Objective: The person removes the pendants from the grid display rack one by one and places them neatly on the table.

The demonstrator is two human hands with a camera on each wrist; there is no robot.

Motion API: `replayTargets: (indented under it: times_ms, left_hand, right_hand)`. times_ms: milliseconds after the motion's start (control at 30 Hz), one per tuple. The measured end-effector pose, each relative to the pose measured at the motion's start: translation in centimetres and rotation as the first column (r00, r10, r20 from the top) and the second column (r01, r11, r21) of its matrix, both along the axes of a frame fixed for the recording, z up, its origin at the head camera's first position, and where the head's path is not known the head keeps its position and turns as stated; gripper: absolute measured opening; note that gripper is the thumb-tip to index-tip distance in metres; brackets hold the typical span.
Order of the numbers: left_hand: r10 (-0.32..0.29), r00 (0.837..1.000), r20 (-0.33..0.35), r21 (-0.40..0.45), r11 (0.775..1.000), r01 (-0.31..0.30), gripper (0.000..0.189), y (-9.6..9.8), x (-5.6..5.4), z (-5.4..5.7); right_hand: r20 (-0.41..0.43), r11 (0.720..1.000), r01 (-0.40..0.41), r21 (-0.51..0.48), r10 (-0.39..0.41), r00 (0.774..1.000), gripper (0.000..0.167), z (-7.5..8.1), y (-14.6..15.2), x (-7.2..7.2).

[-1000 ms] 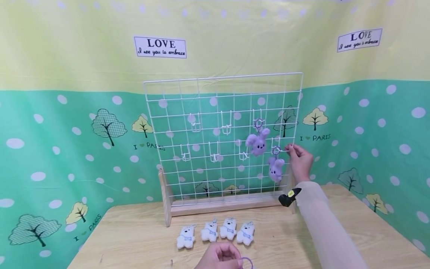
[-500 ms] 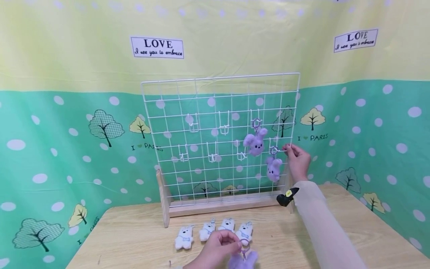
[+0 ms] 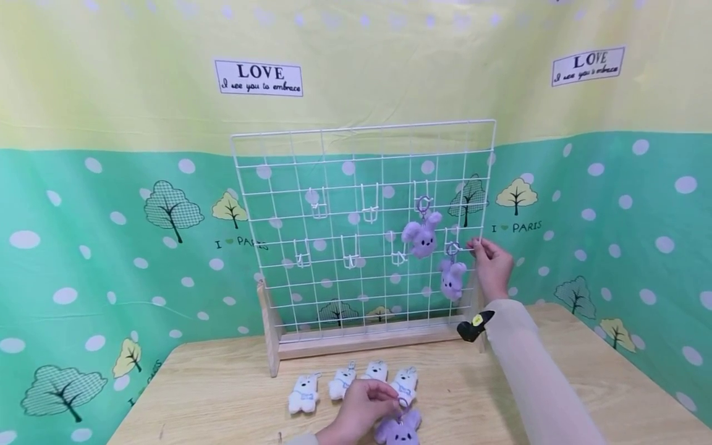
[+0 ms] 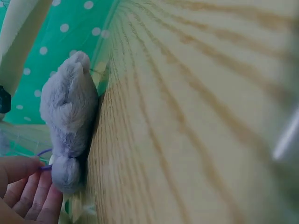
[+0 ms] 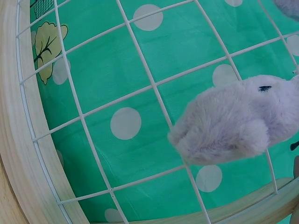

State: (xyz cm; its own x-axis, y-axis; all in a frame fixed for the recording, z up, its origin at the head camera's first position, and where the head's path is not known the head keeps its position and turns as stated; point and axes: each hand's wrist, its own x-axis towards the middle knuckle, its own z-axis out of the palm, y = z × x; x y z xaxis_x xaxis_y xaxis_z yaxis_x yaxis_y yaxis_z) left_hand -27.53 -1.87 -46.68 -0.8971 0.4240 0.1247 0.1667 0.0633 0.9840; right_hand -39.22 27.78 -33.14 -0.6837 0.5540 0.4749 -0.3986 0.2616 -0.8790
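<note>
My left hand (image 3: 364, 405) pinches the purple ring of a purple plush bunny keychain (image 3: 399, 428) near the front of the table. In the left wrist view the plush bunny (image 4: 70, 107) appears from the side, close over the wood, with thumb and finger on its ring. My right hand (image 3: 493, 267) pinches the right edge of the white wire grid rack (image 3: 369, 127). Beside it, a purple bunny keychain (image 3: 453, 281) hangs from a lower hook, and another bunny keychain (image 3: 423, 238) hangs higher to its left. The right wrist view shows a hanging bunny (image 5: 233, 121) against the grid.
Several white plush bear keychains (image 3: 303, 394) lie in a row on the wooden table (image 3: 211, 395), partly behind my left hand. Bare white hooks (image 3: 351, 259) hang on the grid, left of the bunnies. The grid stands in a wooden base (image 3: 361, 343) before a patterned cloth backdrop.
My left hand has moved forward from the bottom edge, bringing the purple bunny keychain into view by its ring. My right hand keeps its hold on the grid's edge.
</note>
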Motion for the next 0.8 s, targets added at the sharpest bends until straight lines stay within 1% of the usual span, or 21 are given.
replayTargets:
  times_ms: [67,200,300,400,500,600,700,800]
  left_hand:
    - [0.011,1.0,0.01,-0.01,1.0,-0.011,0.011,0.0,0.0,0.1]
    - [0.024,1.0,-0.004,-0.023,0.999,-0.024,0.013,0.0,0.1,0.7]
    - [0.046,0.998,-0.032,-0.043,0.998,-0.047,0.014,-0.1,0.0,1.6]
    - [0.063,0.997,-0.041,-0.048,0.997,-0.065,0.015,-0.2,-0.2,3.1]
    - [0.063,0.997,-0.052,-0.028,0.998,-0.064,0.017,-0.2,-0.7,5.0]
    - [0.064,0.996,-0.068,-0.01,0.998,-0.065,0.019,0.0,-1.2,7.2]
    - [0.078,0.991,-0.11,-0.013,0.997,-0.08,0.019,0.3,-1.7,9.9]
    - [0.088,0.983,-0.161,-0.014,0.996,-0.091,0.019,0.7,-2.2,12.8]
  right_hand:
    - [-0.002,1.0,-0.012,-0.013,0.012,1.0,0.035,0.0,-0.1,0.1]
    - [-0.01,0.999,-0.027,-0.024,0.027,1.0,0.036,0.0,-0.1,0.1]
    - [-0.014,0.999,-0.024,-0.025,0.024,1.0,0.037,-0.1,0.0,0.0]
    - [-0.009,1.0,-0.011,-0.008,0.011,1.0,0.038,-0.2,0.1,-0.1]
    - [-0.006,1.0,0.0,0.007,0.0,1.0,0.038,-0.3,0.1,-0.2]
    - [0.0,1.0,0.0,0.003,0.0,1.0,0.037,-0.2,0.1,-0.3]
    - [0.003,1.0,-0.009,-0.017,0.009,1.0,0.037,-0.1,0.0,-0.2]
    - [0.01,1.0,-0.007,-0.013,0.007,1.0,0.037,-0.1,0.0,-0.1]
